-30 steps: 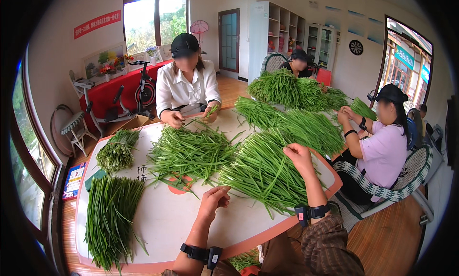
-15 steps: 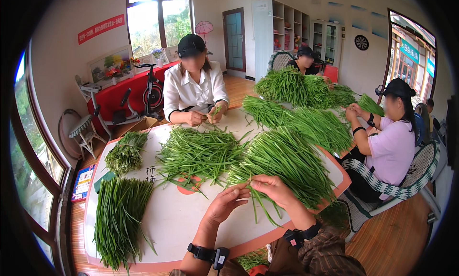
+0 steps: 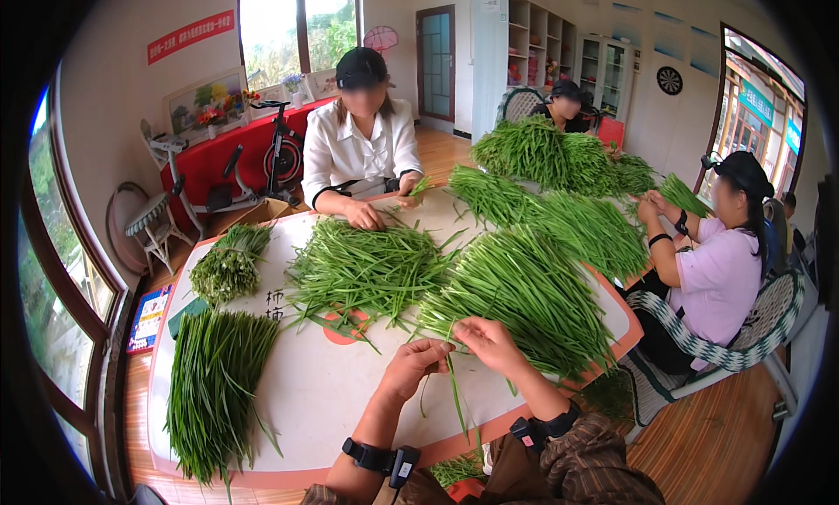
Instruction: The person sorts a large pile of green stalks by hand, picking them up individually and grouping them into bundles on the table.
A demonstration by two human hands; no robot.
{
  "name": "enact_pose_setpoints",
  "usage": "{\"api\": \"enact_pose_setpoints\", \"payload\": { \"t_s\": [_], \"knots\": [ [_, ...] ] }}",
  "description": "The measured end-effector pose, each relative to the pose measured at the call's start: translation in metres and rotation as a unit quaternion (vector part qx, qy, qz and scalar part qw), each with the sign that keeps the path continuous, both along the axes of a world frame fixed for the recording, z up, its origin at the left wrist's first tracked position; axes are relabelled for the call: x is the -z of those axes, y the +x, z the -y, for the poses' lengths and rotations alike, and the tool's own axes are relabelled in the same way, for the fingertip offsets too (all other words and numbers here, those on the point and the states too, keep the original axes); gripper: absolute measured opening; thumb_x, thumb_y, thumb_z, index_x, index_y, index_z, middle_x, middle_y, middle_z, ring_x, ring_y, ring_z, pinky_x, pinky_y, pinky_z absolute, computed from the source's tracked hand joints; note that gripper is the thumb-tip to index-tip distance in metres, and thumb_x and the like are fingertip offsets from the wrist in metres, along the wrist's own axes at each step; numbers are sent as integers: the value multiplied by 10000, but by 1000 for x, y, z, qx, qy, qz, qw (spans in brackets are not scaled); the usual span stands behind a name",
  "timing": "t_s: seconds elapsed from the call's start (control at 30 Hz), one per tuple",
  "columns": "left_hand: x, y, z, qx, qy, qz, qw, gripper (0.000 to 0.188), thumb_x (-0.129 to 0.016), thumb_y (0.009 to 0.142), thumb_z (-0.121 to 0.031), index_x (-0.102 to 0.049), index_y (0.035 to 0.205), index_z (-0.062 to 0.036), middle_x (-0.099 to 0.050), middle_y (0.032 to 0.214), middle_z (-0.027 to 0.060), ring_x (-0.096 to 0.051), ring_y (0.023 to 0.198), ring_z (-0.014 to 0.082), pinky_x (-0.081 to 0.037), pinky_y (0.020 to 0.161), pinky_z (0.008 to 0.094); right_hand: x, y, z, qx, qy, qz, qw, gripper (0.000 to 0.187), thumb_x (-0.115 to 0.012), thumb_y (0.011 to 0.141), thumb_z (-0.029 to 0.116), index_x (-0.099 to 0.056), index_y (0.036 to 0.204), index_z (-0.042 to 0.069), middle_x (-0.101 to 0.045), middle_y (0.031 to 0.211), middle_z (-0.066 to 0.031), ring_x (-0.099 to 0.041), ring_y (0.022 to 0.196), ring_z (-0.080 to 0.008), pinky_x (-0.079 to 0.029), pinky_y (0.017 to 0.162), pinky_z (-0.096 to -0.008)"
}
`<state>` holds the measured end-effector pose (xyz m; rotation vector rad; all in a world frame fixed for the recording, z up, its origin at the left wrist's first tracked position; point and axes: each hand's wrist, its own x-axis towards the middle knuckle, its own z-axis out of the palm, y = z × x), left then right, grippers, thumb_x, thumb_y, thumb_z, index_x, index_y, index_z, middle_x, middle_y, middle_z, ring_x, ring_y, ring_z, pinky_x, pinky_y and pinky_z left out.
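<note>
Low over the near part of the table, my left hand point(image 3: 413, 367) and my right hand point(image 3: 491, 342) are close together, both closed in a pinch. Between their fingertips is the upper end of a few garlic chives point(image 3: 457, 391), whose thin green leaves hang toward the table edge. Just beyond my right hand lies a big heap of garlic chives point(image 3: 524, 299). A looser pile of chives point(image 3: 363, 269) spreads over the middle of the table. To the left rests a neat dark green bunch point(image 3: 214, 387), with a smaller tied bunch point(image 3: 229, 264) behind it.
The white table point(image 3: 336, 409) has a pinkish rim. Across it a person in a white shirt point(image 3: 363, 151) handles chives; another in a pink top point(image 3: 717, 273) sits at the right in a woven chair point(image 3: 743, 343). A third person sits behind the far chive heap point(image 3: 546, 155).
My hands have come slightly lower, with the chives hanging more upright between them. Across the table, the person in white has reached one hand down to the middle pile.
</note>
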<state>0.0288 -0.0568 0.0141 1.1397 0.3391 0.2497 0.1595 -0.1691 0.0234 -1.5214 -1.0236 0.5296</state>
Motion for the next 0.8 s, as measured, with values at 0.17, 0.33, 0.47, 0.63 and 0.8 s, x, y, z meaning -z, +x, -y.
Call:
{"api": "enact_pose_setpoints", "payload": {
  "t_s": [0.17, 0.33, 0.47, 0.63, 0.8],
  "knots": [
    [3, -3, -3, -19, -27, 9, 999, 197, -576, 803, -175, -583, 879, 7, -556, 650, 38, -536, 594, 140, -452, 617, 257, -6, -3, 6, 103, 19, 33, 994, 127, -459, 765, 4, -586, 757, -7, -540, 611, 13, -472, 553, -34, -383, 485, -184],
    [2, -2, -5, -37, -53, 20, 998, 205, -551, 810, -171, -572, 901, 12, -543, 635, 37, -530, 585, 147, -450, 612, 252, -16, -2, 47, -2, 48, -94, 994, 146, -430, 781, 9, -567, 748, -27, -526, 585, -10, -435, 511, -39, -358, 470, -190],
    [4, -6, -5, -43, -66, 20, 997, 232, -543, 809, -182, -565, 917, 22, -540, 642, 36, -524, 602, 140, -447, 616, 252, -22, -11, 85, -232, -31, -125, 964, 151, -476, 822, 86, -565, 881, -21, -567, 646, -48, -492, 557, -72, -400, 524, -211],
    [0, -6, -1, -17, -59, 33, 998, 257, -545, 808, -209, -570, 930, 16, -542, 671, 30, -516, 629, 120, -444, 627, 251, -43, -9, 85, -159, -177, 133, 962, 300, -575, 826, 223, -565, 1007, -16, -598, 715, -46, -572, 712, -96, -450, 631, -227],
    [2, -3, 2, 5, -41, 8, 999, 216, -536, 819, -211, -602, 907, -25, -553, 749, -3, -485, 680, 88, -401, 643, 225, -34, -1, 38, -34, -63, 74, 995, 248, -610, 793, 216, -600, 883, -14, -598, 676, -37, -521, 612, -62, -423, 556, -209]
  ]
}}
